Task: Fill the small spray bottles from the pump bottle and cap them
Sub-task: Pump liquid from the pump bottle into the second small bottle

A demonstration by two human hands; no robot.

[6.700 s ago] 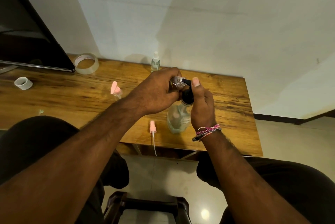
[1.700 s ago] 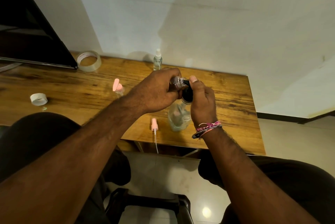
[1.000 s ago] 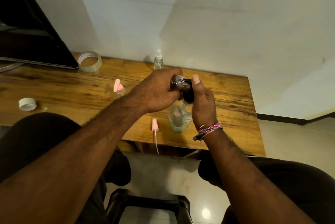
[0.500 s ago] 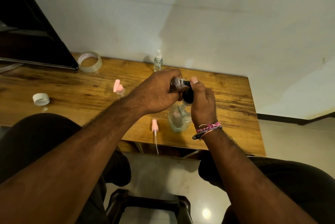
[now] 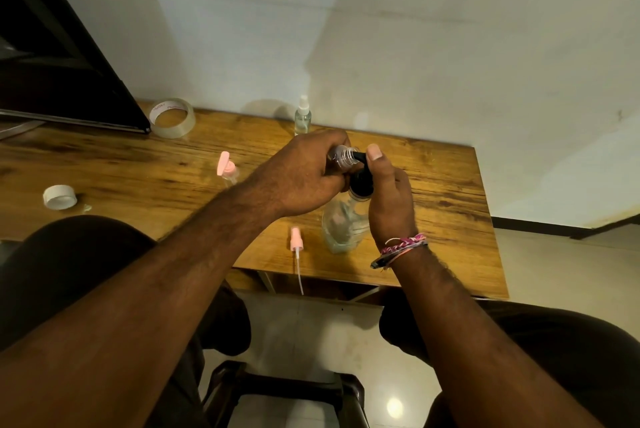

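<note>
My left hand [image 5: 304, 174] grips a small clear spray bottle [image 5: 341, 157], uncapped, threaded neck tilted against the black spout of the pump bottle [image 5: 344, 219]. My right hand [image 5: 388, 199] wraps the pump head, thumb resting on top. The pump bottle stands near the surface's [image 5: 450, 219] front edge. Pink sprayer cap [image 5: 295, 241] lies just beside it, its tube overhanging that edge. A capped clear spray bottle [image 5: 302, 115] stands at the back edge; a pink-topped one [image 5: 227, 169] mid-surface. Tape roll [image 5: 172, 117] back left.
</note>
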